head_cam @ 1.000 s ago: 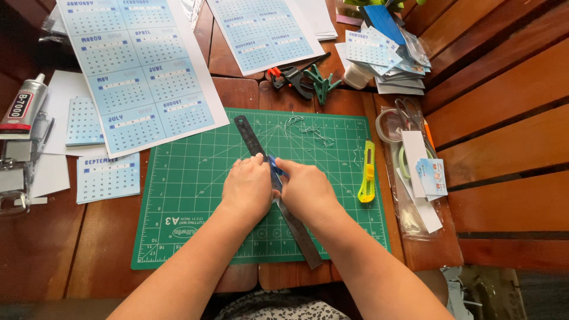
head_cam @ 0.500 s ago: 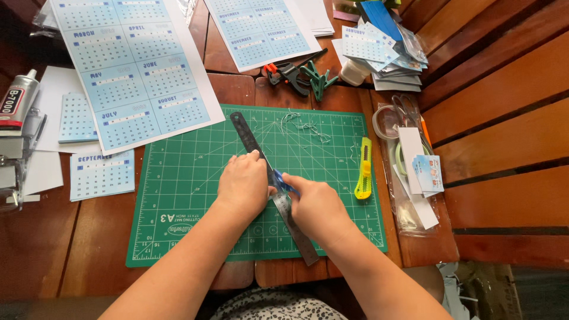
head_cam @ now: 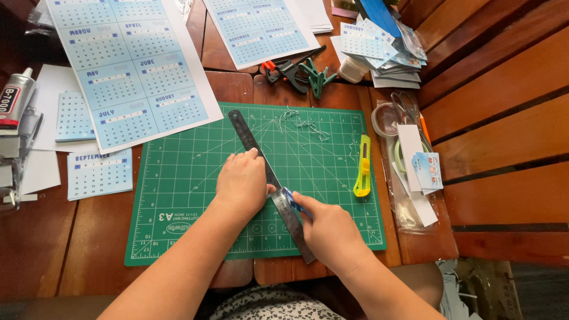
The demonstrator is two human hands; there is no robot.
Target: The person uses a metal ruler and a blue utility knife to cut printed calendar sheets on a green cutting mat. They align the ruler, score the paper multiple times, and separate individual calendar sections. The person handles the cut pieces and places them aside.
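Glue tube (head_cam: 13,98) far left on bench (head_cam: 77,249), calendar sheets (head_cam: 127,71) beside it. Left hand (head_cam: 242,181) flat, pressing metal ruler (head_cam: 269,178) diagonal on green cutting mat (head_cam: 189,201). Right hand (head_cam: 329,231) clenched round blue knife (head_cam: 293,201) at ruler edge – ruler slips, blade could nick left fingertips. Yellow cutter (head_cam: 362,166) idle right.

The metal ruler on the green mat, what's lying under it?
Mostly the green cutting mat shows beneath the metal ruler. The left hand presses it down and the right hand holds a blue-handled knife against its edge. Whether paper lies under the covered stretch cannot be seen.
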